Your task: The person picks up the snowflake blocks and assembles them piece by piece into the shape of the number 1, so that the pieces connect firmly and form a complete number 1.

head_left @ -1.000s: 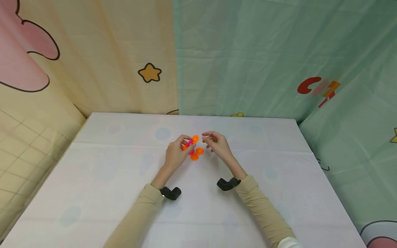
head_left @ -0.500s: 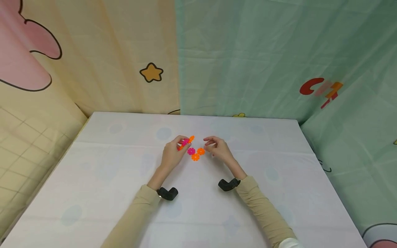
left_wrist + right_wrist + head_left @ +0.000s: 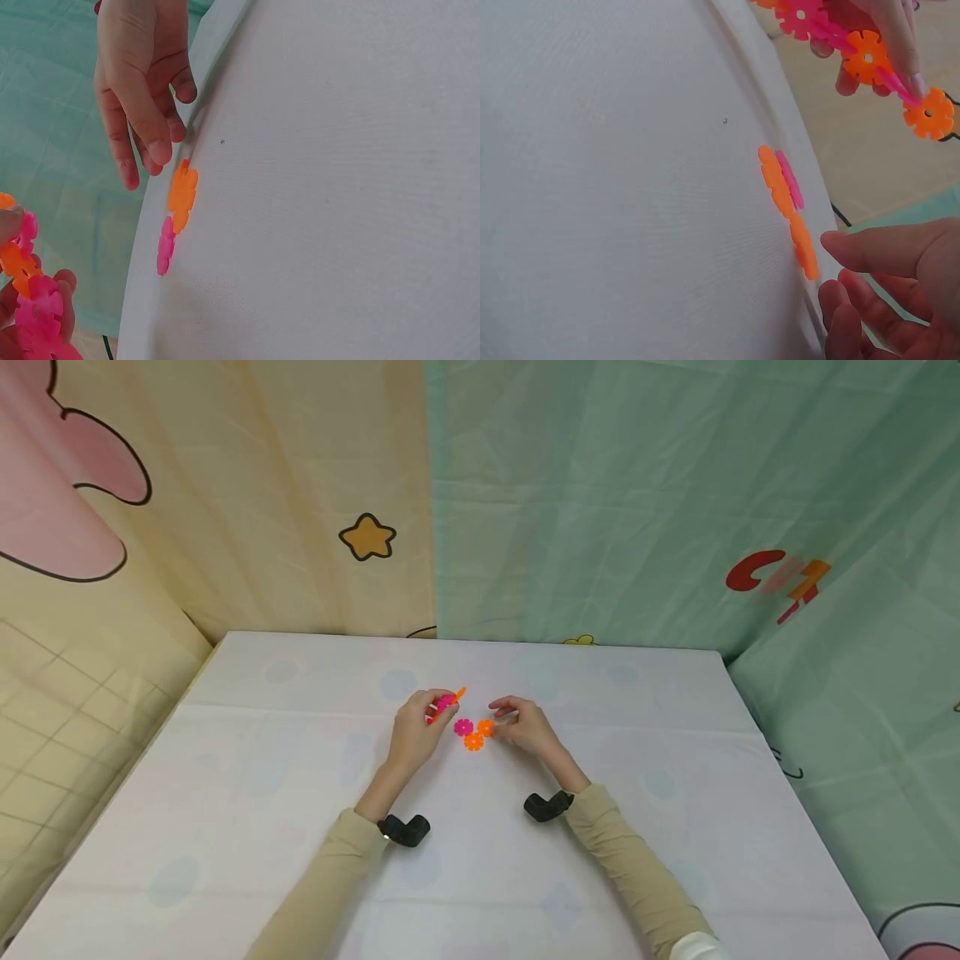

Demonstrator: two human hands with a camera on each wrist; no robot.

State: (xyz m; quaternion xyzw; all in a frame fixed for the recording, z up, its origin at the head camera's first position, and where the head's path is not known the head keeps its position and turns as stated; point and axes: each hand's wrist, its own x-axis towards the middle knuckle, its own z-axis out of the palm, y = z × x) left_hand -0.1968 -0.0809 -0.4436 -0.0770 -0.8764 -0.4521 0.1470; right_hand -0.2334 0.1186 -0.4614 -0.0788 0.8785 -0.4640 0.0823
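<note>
Between its thumb and fingers, my left hand holds a chain of interlocked notched plastic discs, pink and orange by turns. Fingers cover part of that chain, and an orange disc sticks out at its end. Three loose discs lie flat on the table just in front of the hands: a pink disc, a near orange disc and a right orange disc. My right hand is right beside the right orange disc. In the right wrist view its thumb and fingers are apart, with nothing between them.
A pale cloth covers the table. Its far edge meets a hanging curtain printed with cartoon shapes. Each wrist carries a black camera, such as the left wrist camera.
My left hand has drawn a little to the left with the chain, uncovering the loose pink disc. My right hand has come down beside the right orange disc.
</note>
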